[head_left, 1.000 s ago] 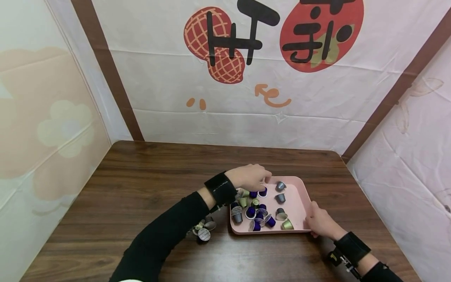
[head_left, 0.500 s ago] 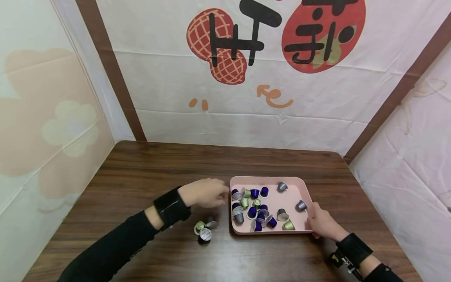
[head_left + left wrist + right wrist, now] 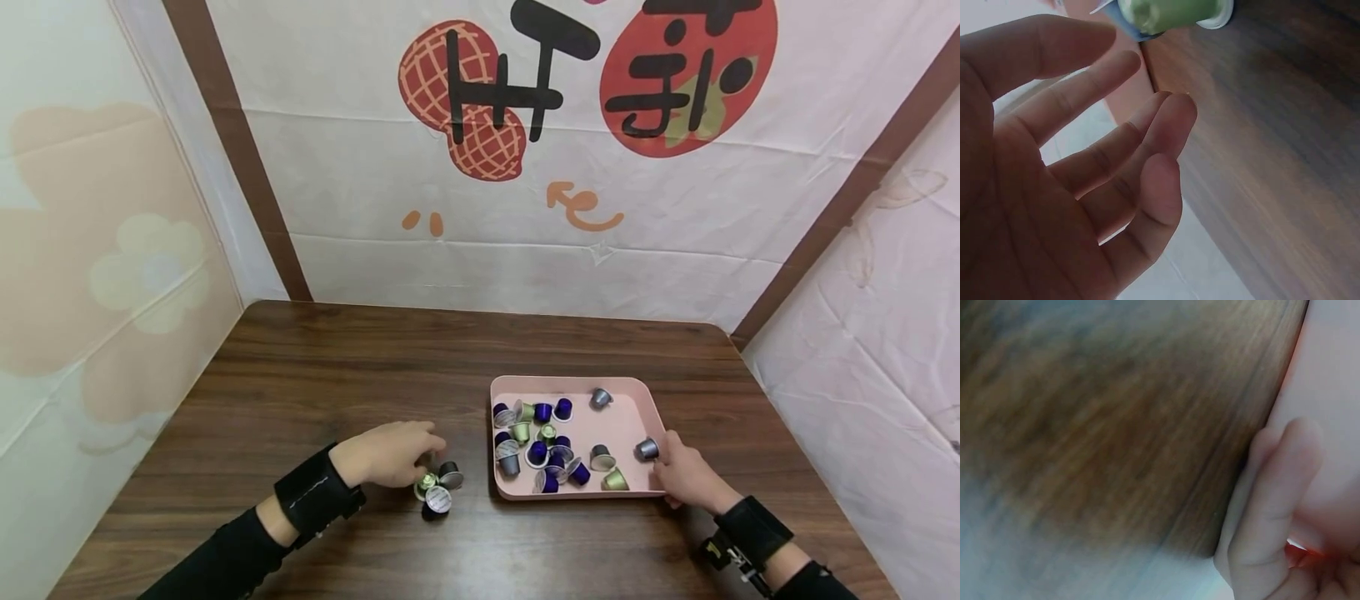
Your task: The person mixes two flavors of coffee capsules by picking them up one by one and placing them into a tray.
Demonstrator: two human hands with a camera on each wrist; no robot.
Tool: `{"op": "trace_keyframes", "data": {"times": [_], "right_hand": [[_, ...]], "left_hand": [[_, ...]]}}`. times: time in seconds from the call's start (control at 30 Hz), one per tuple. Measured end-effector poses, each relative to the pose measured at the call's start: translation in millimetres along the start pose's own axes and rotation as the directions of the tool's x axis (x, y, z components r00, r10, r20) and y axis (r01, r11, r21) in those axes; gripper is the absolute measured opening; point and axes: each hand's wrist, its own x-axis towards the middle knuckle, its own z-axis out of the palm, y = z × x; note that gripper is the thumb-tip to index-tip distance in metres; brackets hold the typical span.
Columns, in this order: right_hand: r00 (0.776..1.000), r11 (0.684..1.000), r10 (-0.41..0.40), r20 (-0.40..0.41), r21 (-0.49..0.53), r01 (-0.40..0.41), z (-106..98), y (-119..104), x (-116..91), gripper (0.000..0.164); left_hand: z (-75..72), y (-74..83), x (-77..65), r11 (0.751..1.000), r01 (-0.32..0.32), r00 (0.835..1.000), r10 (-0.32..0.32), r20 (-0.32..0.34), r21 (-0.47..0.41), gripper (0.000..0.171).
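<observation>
My left hand (image 3: 390, 454) hovers just beside a small cluster of coffee capsules on the table. In the left wrist view its fingers are relaxed and hold nothing, with a green capsule (image 3: 1175, 12) just beyond the thumb and index fingertips. A dark capsule (image 3: 450, 475) and one with a pale lid (image 3: 438, 499) make up the cluster. My right hand (image 3: 686, 471) grips the right edge of a pink tray (image 3: 622, 421); in the right wrist view, fingers (image 3: 1269, 512) wrap its rim. Purple, green and grey capsules lie in the tray, mostly at its left.
One grey capsule (image 3: 647, 450) lies inside the tray near my right hand, another grey one (image 3: 600, 398) by its far side. A brown wooden table (image 3: 360, 358) carries everything, with a printed white cloth (image 3: 337, 167) hanging behind its far edge.
My left hand has left the tray and moved left and nearer to the loose capsules. A grey capsule in the tray has shifted toward the right edge. The right hand keeps its grip.
</observation>
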Motion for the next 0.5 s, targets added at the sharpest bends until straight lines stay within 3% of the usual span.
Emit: {"op": "trace_keyframes", "data": {"times": [0.23, 0.5], "right_hand": [[1.0, 1.0, -0.001, 0.0, -0.003, 0.001, 1, 0, 0, 0.021], [1.0, 1.0, 0.011, 0.005, -0.015, -0.011, 0, 1, 2, 0.03]], "left_hand": [[14.5, -6.0, -5.1, 0.997, -0.073, 0.997, 0.073, -0.021, 0.004, 0.027], [21.1, -4.1, -8.8, 1.0, -0.026, 1.0, 0.026, 0.005, -0.007, 0.035]]}}
